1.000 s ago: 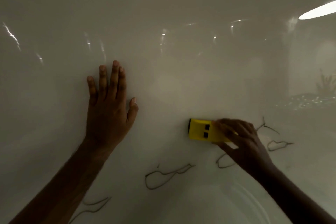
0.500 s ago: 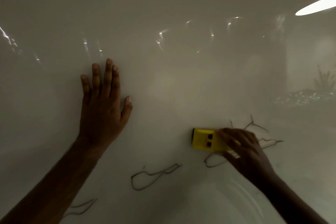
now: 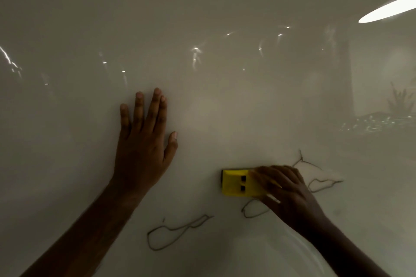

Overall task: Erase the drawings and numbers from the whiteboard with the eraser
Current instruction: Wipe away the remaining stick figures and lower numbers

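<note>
Two hands on the board, which fills the whole view; no board edge or corner visible, so places given against the hands and marks only.

Far left: small bright glints reflected in the glossy surface.

Left hand flat against the board, fingers straight and close together pointing up, thumb splayed to the right. Holding nothing. Forearm running down to the bottom left.

Below and right of that hand: thin dark outline doodle, a closed loop with a tail trailing up-right. Well apart from the eraser.

Centre-right: yellow eraser pressed on the board, long side horizontal, two small dark square slots on its face. Left end exposed, right end under the fingers.

Right hand gripping the eraser's right end, fingers curled over the top, thumb underneath. Forearm going off to the bottom right.

Just below the eraser: second loop, partly hidden by the right hand. Just right of the hand: more line scribbles, one branching upward, one a flattish loop. No digits legible anywhere.

Top right: long bright lamp reflection. Right side: faint reflection of a plant and some sparkly clutter below it.
</note>
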A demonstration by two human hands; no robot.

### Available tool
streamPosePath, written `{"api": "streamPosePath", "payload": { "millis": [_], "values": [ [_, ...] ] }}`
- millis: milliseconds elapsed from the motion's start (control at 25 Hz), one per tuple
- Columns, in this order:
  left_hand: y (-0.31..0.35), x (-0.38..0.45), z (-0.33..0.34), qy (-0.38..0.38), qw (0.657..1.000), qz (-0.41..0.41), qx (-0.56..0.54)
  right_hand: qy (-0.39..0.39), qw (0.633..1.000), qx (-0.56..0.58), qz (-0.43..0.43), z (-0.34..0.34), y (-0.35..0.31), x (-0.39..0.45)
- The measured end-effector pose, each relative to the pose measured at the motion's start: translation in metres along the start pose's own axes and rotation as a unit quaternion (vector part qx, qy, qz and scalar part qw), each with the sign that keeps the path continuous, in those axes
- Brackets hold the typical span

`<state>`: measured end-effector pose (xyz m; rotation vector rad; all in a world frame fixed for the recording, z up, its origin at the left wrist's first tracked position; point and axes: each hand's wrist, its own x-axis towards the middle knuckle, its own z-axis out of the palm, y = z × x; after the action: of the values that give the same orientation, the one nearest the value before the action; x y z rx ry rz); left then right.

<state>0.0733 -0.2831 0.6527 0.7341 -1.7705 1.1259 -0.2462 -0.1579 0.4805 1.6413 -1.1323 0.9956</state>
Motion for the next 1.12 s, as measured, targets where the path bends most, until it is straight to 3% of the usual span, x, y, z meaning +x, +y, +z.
{"api": "streamPosePath", "payload": {
  "millis": [80,280,400,600,720,920,1000,1120],
  "values": [
    [-0.001,-0.002,0.000,0.005,1.000,-0.001,-0.003,-0.002,1.000,-0.018,0.021,-0.012,0.022,-0.018],
    [0.002,0.001,0.000,0.016,1.000,0.006,0.007,0.079,0.986,-0.038,0.143,-0.037,0.063,0.018],
    [0.004,0.002,0.000,0.014,1.000,0.001,0.005,0.076,0.991,-0.018,0.112,-0.026,0.044,0.029],
    [0.007,0.001,-0.001,0.011,1.000,0.009,-0.001,0.000,0.998,-0.021,0.052,-0.011,0.025,-0.034],
    [0.008,0.001,-0.001,0.008,1.000,0.015,0.004,0.006,0.993,-0.033,0.116,-0.025,0.050,-0.049],
    [0.016,0.002,-0.002,0.009,1.000,0.015,0.001,0.096,0.965,-0.011,0.245,-0.045,0.075,0.007],
    [0.018,0.002,-0.002,0.010,1.000,0.016,0.001,0.102,0.966,0.008,0.236,-0.039,0.064,0.025],
    [0.020,0.001,-0.001,0.006,1.000,0.014,0.001,0.055,0.987,0.006,0.149,-0.024,0.039,0.002]
  ]
}}
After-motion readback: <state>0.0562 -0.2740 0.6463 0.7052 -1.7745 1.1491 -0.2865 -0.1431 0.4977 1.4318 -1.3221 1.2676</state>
